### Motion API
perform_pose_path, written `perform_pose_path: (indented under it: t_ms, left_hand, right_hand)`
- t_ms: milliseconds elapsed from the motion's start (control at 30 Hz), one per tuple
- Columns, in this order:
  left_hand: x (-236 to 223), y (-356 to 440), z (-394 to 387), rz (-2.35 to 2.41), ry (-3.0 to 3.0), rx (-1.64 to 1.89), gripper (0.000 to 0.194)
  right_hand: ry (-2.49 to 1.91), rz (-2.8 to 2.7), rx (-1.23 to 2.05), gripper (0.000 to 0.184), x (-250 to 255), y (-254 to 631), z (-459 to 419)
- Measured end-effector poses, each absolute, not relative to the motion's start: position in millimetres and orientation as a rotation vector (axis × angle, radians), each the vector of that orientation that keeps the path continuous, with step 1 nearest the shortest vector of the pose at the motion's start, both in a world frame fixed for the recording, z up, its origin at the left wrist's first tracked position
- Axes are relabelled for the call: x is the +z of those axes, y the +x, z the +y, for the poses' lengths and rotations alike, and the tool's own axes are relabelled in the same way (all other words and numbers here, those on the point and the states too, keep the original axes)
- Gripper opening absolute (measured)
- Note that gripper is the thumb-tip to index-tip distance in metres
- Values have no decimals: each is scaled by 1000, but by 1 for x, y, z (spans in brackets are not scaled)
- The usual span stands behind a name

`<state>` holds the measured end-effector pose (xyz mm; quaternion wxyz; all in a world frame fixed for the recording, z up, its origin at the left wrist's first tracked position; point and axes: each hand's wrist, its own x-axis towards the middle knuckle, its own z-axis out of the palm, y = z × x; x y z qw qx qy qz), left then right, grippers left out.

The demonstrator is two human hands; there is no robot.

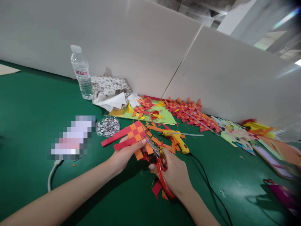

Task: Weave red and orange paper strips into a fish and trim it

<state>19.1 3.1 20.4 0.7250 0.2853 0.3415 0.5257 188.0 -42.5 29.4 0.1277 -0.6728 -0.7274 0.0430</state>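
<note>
At frame centre, my left hand [123, 157] pinched the woven paper piece [134, 132], presumably light, flexible, easily creased and best held by its checkered body, while my right hand [176, 169] gripped the scissors [160, 166] at its edge.

So the table's got a solid green top [25, 106], kinda glossy, with a soft whitish glare [225, 194] toward the lower right. Along its back edge there's a plain off-white partition [131, 37], split by a thin slanted seam [182, 61] with a few faint scuffs [187, 69] near it. The whole thing looks tilted, sloping down to the right. Past the partition, upper right, it's pretty much all blur: a chunky white pillar or beam [237, 23], some darker shapes [195, 11], and bright light streaks [287, 18] near the corner.
</note>
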Motion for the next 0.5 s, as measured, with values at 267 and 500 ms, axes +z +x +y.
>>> perform_pose_path:
  t_ms: [267, 500]
  left_hand:
    - [18, 18, 3, 735, 651, 1143, 25]
    - [19, 20, 2, 711, 666, 1143, 35]
  right_hand:
    - [-1944, -2144, 85, 29, 28, 192, -42]
    - [-1915, -2128, 138, 30, 29, 193, -42]
